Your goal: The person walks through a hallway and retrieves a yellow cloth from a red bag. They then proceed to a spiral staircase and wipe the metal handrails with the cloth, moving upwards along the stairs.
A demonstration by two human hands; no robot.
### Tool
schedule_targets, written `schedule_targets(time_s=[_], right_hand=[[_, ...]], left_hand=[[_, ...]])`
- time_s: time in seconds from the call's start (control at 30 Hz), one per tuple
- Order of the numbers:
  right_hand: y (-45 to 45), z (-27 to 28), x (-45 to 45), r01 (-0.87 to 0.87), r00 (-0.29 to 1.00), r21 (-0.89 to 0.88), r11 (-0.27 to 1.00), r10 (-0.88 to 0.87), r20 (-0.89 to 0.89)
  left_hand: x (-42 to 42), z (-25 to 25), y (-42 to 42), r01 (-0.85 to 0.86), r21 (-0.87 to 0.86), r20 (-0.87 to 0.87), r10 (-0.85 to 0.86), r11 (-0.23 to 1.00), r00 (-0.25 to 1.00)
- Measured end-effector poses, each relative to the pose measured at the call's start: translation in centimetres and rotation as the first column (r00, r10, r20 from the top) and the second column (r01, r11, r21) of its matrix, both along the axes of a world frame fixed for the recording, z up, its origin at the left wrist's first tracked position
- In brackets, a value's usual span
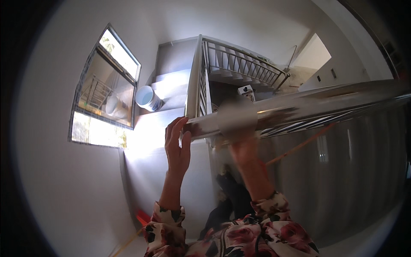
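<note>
A shiny metal handrail (289, 101) crosses in front of me. My left hand (178, 141) is at its left end, with thumb and fingers bent around the corner. Partway along the same rail, my right hand (244, 149) is blurred by motion. It holds a greyish rounded pad or cloth (237, 119) against the rail. The blur hides the finger positions and the pad's exact material.
A white plastic bucket (148, 98) stands on the stairs (171, 96) beside a window (107, 86). Farther down, a second railing (247, 64) borders lower steps. An orange pole (301, 144) slants at right; a red object (143, 217) lies by the left wall.
</note>
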State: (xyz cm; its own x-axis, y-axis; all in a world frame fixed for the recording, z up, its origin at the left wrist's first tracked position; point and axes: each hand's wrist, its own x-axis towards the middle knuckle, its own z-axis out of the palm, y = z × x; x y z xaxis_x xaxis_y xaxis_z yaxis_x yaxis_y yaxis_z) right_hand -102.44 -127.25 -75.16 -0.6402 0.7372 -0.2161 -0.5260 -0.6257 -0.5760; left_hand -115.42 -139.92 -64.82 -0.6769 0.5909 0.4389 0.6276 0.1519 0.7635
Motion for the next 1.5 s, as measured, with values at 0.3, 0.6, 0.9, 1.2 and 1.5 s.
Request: schedule_targets(time_s=[0.3, 0.6, 0.9, 1.2, 1.5], right_hand=[[-1.4, 2.5, -0.1, -0.664, 0.637, 0.748, 0.01, -0.516, 0.573], [8.0, 6.8, 7.0, -0.554, 0.481, 0.796, -0.244, -0.874, 0.067], [11.1, 8.6, 1.6, -0.57, 0.011, 0.822, 0.003, -1.0, 0.011], [-0.2, 3.0, -2.5, -0.65, 0.285, 0.756, -0.08, -0.948, 0.145], [19.4, 15.4, 12.3, -0.717, -0.231, 0.697, -0.025, -0.934, -0.271]], left_hand=[[-3.1, -3.3, -0.1, 0.08, -0.099, 0.038, -0.077, 0.992, 0.996], [-3.7, -2.5, 1.4, 0.023, -0.1, 0.038, -0.02, 0.995, 0.999], [-4.1, -1.9, 5.8, 0.09, -0.066, 0.072, -0.085, 0.994, 0.994], [-6.1, -6.1, 1.4, 0.152, -0.052, -0.112, -0.157, 0.987, 0.981], [-8.2, -8.1, -1.2, 0.042, -0.079, 0.04, -0.039, 0.996, 0.998]])
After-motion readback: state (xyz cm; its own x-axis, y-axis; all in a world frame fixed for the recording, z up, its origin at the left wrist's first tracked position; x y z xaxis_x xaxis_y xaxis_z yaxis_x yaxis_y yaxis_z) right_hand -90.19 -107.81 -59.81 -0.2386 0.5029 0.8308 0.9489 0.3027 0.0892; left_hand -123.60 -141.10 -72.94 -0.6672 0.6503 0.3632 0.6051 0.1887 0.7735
